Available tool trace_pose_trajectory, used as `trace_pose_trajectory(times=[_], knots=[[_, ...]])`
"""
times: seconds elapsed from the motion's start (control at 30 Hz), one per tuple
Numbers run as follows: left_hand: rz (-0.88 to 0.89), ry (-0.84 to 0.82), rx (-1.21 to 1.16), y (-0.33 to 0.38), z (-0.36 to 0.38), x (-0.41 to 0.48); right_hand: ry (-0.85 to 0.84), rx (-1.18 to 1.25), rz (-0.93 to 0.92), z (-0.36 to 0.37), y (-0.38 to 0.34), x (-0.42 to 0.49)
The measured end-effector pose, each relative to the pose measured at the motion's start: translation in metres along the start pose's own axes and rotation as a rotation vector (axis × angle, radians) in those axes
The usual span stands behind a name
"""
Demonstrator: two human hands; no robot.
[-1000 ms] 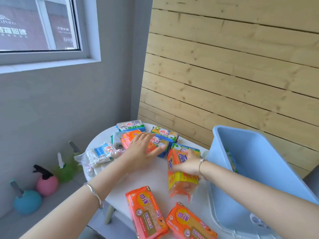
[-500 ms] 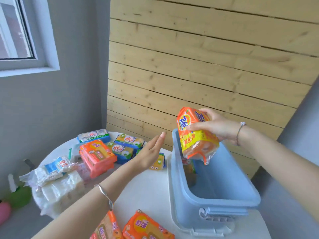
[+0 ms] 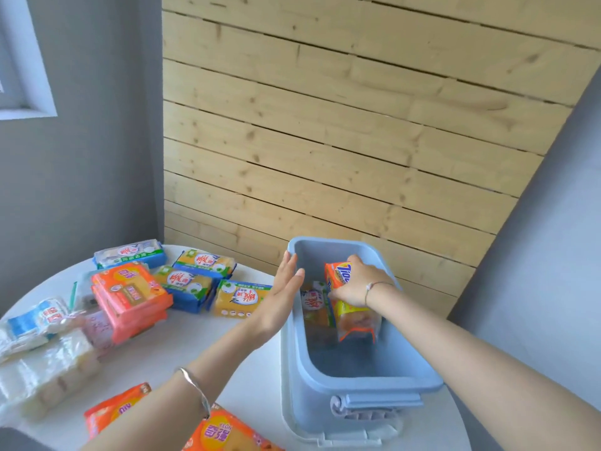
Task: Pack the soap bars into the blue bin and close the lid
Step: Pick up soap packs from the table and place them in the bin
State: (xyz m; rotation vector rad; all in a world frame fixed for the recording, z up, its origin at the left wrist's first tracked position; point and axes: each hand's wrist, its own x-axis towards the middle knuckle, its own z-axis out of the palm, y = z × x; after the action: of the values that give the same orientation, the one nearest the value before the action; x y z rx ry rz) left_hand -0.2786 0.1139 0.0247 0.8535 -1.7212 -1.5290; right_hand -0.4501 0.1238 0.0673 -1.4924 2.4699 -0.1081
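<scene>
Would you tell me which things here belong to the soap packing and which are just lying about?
Job: blue bin; Tide soap pack in right hand; left hand at bin rim; orange soap packs; blue-yellow soap packs.
Lying about: window frame; plank wall.

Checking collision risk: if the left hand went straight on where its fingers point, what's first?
Likely the far left rim corner of the blue bin, just beyond the left hand; depth unclear.

Your left hand [image 3: 279, 301] is stretched forward, flat, fingers straight and together. Your right hand [image 3: 356, 284] reaches forward and down, fingers curled round a soap pack [image 3: 353, 320]. Both forearms are bare, each wrist braceleted.
</scene>
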Motion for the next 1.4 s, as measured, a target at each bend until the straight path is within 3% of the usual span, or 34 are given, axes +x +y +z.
trace_pose_trajectory(times=[0.17,0.43,0.87,1.0,1.1,1.2,1.4], knots=[[0.023,0.006,0.054,-0.001,0.002,0.001,-0.038,-0.057,0.073,0.0,0.001,0.009],[0.024,-0.01,0.048,-0.003,0.001,0.001,-0.024,-0.328,0.041,-0.006,-0.016,0.017],[0.05,0.027,0.07,-0.004,0.004,0.001,-0.066,-0.223,0.076,0.03,-0.002,0.026],[0.048,0.033,0.082,-0.003,0.005,0.0,-0.117,-0.127,-0.007,0.03,0.005,0.016],[0.049,0.04,0.085,-0.003,0.004,0.0,-0.246,-0.098,-0.184,0.024,0.015,0.005],[0.055,0.047,0.067,-0.005,0.005,0.0,-0.354,-0.17,-0.192,0.022,0.03,-0.005],[0.07,0.051,0.072,-0.006,0.007,0.001,-0.379,-0.252,-0.273,0.034,0.041,-0.014]])
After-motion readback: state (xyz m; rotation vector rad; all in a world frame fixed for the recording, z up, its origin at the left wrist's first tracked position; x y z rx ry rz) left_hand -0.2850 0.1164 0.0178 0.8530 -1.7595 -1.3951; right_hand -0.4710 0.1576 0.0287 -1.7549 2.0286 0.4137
